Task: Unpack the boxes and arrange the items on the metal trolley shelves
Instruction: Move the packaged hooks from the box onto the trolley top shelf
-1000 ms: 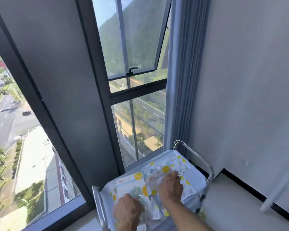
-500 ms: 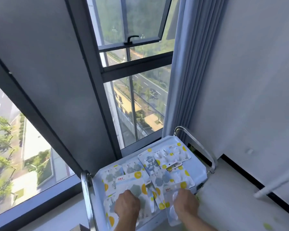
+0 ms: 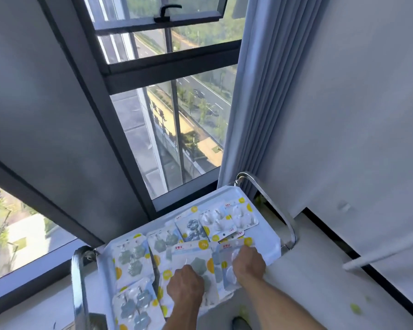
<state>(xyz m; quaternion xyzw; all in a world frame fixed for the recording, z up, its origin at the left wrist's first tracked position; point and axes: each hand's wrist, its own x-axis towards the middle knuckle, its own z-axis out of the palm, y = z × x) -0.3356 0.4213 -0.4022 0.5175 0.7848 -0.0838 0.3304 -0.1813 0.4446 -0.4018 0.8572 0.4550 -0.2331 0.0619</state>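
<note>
Trolley top shelf, white, is standing by the window, with chrome handles at the left end and right end. Blister packs are lying flat on it, overlapping: grey-hook packs are sitting at left, clear-hook packs at far right. The trolley is resting on the pale floor.

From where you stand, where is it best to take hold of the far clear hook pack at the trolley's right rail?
Probably its right edge, from the rail side: the clear hook pack lies flat, its left edge overlapped by the neighbouring pack.
</note>
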